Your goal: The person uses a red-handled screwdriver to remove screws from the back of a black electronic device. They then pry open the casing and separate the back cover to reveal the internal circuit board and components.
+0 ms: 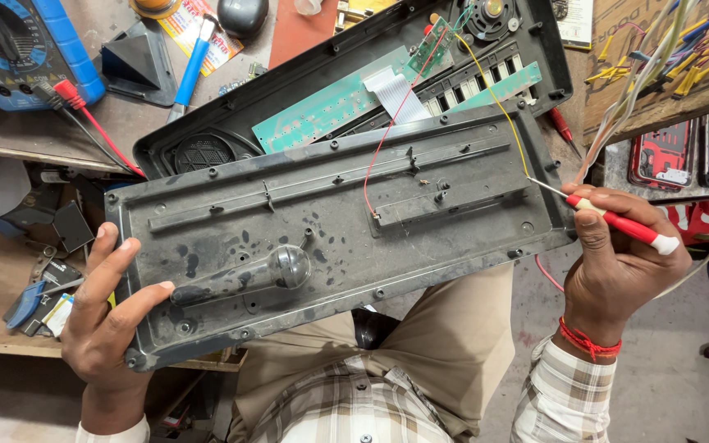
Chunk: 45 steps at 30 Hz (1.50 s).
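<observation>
A long black plastic back cover (330, 221) of an opened electronic keyboard lies tilted across my lap. My left hand (104, 316) grips its lower left corner, thumb resting on the inner face. My right hand (621, 258) holds a red and white screwdriver (617, 223) at the cover's right edge, its thin tip touching the rim. Behind the cover sits the keyboard's other half (354, 78) with green circuit boards (330, 107), a white ribbon cable and a speaker. A red wire (387, 139) and a yellow wire (494, 90) join the two halves.
A blue multimeter (18, 49) with red and black leads sits at the top left of the wooden bench. A blue-handled tool (190, 66) lies near it. Bundles of coloured wires (666, 49) hang at the top right. Small tools clutter the left shelf (34, 287).
</observation>
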{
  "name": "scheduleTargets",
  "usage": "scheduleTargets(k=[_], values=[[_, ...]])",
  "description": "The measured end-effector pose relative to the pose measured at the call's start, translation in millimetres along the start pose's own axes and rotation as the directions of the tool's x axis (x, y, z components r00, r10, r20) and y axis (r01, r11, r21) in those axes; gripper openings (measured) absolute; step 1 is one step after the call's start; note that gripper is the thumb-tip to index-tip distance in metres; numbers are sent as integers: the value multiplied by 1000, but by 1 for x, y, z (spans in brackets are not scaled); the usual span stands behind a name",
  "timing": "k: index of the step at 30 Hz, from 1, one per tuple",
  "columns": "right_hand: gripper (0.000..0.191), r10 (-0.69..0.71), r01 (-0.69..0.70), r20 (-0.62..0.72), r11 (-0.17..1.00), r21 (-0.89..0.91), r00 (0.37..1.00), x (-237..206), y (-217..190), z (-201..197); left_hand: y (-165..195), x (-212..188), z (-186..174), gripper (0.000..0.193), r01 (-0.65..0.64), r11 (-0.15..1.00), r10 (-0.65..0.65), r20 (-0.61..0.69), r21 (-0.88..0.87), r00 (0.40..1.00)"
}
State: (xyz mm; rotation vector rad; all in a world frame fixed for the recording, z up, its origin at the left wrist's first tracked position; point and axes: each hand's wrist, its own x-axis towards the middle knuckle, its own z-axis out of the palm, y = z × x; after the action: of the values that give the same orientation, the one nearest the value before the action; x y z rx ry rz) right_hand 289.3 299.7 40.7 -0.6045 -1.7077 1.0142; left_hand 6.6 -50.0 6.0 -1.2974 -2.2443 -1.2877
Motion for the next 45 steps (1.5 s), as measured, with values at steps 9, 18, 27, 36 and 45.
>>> scheduleTargets(k=[9, 18, 27, 36, 45], values=[[19, -7, 9, 35, 999, -48, 999, 1, -3, -1, -1, -2, 0, 25, 4, 1000, -4, 0, 21, 1000], [20, -13, 26, 88, 988, -155, 996, 0, -6, -7, -3, -1, 1, 26, -14, 1000, 14, -5, 23, 1000], [18, -52, 87, 124, 952, -293, 991, 0, -10, -7, -4, -1, 0, 27, -33, 998, 33, 10, 58, 999], [18, -266, 361, 259, 807, -467, 928, -6, -15, 0, -14, -8, -3, 25, -51, 994, 47, 38, 94, 998], [21, -237, 313, 208, 792, -524, 949, -15, -19, 14, -19, -13, -2, 24, -65, 992, 62, 36, 110, 997]])
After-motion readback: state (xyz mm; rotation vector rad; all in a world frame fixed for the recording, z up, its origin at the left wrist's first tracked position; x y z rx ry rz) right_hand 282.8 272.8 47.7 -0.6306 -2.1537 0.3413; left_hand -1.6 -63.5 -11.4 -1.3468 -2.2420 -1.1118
